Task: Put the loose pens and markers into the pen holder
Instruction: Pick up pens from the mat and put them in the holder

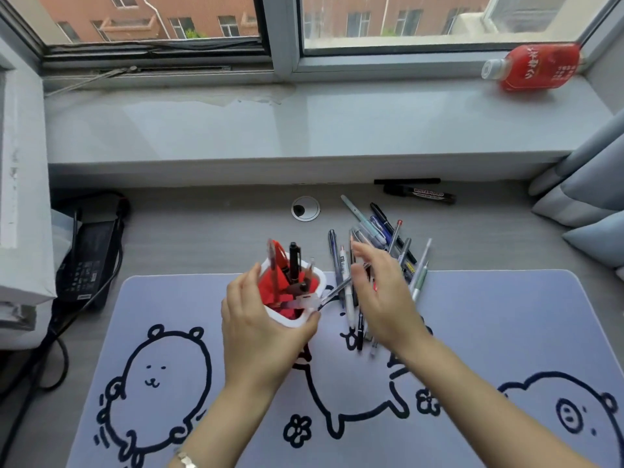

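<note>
A white pen holder [287,320] with a red inside stands on the desk mat and holds several pens. My left hand [260,332] is wrapped around its near side. My right hand [381,298] hovers just to its right, blurred, fingers pinching a clear pen [337,287] whose tip reaches the holder's rim. Under and behind that hand lies a pile of loose pens [378,231]. A black whiteboard marker [422,194] and a thin black pen [407,181] lie apart at the back of the desk.
A lilac desk mat [489,315] with cartoon animals covers the near desk. A black power adapter [89,255] with cables sits at left. A cable grommet [305,208] is behind the holder. A red bottle [537,67] lies on the windowsill; curtains [591,184] hang at right.
</note>
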A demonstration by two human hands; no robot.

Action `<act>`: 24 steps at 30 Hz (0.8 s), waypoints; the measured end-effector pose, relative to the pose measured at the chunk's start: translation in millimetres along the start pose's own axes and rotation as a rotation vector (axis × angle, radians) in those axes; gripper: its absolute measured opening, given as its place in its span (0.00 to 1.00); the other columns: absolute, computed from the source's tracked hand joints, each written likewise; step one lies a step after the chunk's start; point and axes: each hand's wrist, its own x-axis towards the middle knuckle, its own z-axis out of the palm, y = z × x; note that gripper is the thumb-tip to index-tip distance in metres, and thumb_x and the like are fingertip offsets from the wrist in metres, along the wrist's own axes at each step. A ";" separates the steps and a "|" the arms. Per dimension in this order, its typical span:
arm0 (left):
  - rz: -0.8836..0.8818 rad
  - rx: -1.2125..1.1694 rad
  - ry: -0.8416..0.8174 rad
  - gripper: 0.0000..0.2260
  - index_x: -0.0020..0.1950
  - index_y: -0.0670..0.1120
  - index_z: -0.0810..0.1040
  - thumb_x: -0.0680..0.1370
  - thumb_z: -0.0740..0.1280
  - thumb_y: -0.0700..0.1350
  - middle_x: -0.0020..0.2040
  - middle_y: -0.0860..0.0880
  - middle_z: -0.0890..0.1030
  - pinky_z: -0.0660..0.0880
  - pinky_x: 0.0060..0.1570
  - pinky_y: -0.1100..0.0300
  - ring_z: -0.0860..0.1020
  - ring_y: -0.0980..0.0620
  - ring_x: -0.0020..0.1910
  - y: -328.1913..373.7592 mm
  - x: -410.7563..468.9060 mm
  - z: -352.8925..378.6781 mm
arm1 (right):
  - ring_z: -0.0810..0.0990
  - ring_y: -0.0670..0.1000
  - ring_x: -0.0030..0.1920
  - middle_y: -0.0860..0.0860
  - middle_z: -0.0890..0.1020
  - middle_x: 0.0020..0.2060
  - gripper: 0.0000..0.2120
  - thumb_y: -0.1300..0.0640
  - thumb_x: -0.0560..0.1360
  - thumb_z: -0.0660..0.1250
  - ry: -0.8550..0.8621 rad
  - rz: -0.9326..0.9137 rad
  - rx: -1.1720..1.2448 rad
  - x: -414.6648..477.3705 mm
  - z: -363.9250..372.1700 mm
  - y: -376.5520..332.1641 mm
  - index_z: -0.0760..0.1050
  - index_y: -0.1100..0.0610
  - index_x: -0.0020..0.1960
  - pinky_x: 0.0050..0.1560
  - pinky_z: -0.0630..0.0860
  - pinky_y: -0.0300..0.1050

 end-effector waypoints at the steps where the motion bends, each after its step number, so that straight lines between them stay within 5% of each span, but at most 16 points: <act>1: -0.018 0.009 0.011 0.39 0.67 0.47 0.65 0.60 0.77 0.52 0.61 0.48 0.69 0.63 0.58 0.60 0.67 0.49 0.61 -3.8 2.2 -2.3 | 0.71 0.48 0.61 0.48 0.74 0.57 0.17 0.50 0.78 0.56 0.011 0.102 -0.017 8.8 -3.6 9.6 0.71 0.56 0.63 0.62 0.65 0.39; 3: -0.045 0.019 0.042 0.39 0.67 0.47 0.65 0.60 0.78 0.52 0.61 0.48 0.69 0.63 0.58 0.59 0.68 0.49 0.61 -9.8 5.0 -6.7 | 0.76 0.52 0.53 0.55 0.79 0.52 0.12 0.60 0.77 0.58 -0.011 0.236 -0.168 27.6 -5.3 25.1 0.75 0.60 0.57 0.54 0.70 0.43; 6: -0.066 0.016 0.066 0.39 0.67 0.47 0.65 0.61 0.78 0.53 0.62 0.48 0.69 0.64 0.58 0.58 0.68 0.48 0.62 -16.0 4.9 -11.1 | 0.78 0.56 0.48 0.58 0.81 0.48 0.11 0.60 0.77 0.58 -0.127 0.242 -0.354 52.5 6.7 26.5 0.75 0.64 0.55 0.48 0.73 0.46; 11: -0.075 0.023 0.079 0.39 0.66 0.47 0.66 0.60 0.79 0.53 0.61 0.48 0.70 0.68 0.62 0.52 0.68 0.49 0.61 -20.6 -0.4 -13.4 | 0.79 0.61 0.52 0.61 0.80 0.52 0.10 0.61 0.76 0.61 -0.281 0.235 -0.761 83.8 46.9 15.4 0.71 0.65 0.55 0.43 0.74 0.47; 17: -0.074 0.014 0.076 0.40 0.67 0.47 0.64 0.60 0.79 0.52 0.62 0.49 0.69 0.67 0.62 0.54 0.68 0.50 0.62 -25.1 -4.1 -14.9 | 0.77 0.61 0.55 0.64 0.73 0.60 0.18 0.65 0.75 0.59 -0.292 0.337 -0.849 100.2 66.5 17.7 0.62 0.66 0.64 0.42 0.71 0.47; 20: -0.079 0.012 0.069 0.40 0.68 0.48 0.64 0.60 0.78 0.53 0.62 0.50 0.68 0.67 0.62 0.54 0.67 0.50 0.63 -26.2 -3.2 -15.0 | 0.78 0.62 0.52 0.63 0.77 0.55 0.15 0.68 0.75 0.57 -0.307 0.266 -0.769 100.4 57.4 22.2 0.63 0.67 0.61 0.41 0.70 0.49; 24: -0.070 -0.001 0.074 0.40 0.67 0.48 0.64 0.60 0.78 0.54 0.62 0.51 0.68 0.66 0.61 0.56 0.67 0.51 0.62 -24.7 -1.0 -15.4 | 0.72 0.55 0.37 0.56 0.74 0.38 0.09 0.62 0.77 0.56 -0.199 0.226 -0.279 100.9 29.7 26.1 0.66 0.63 0.57 0.42 0.74 0.56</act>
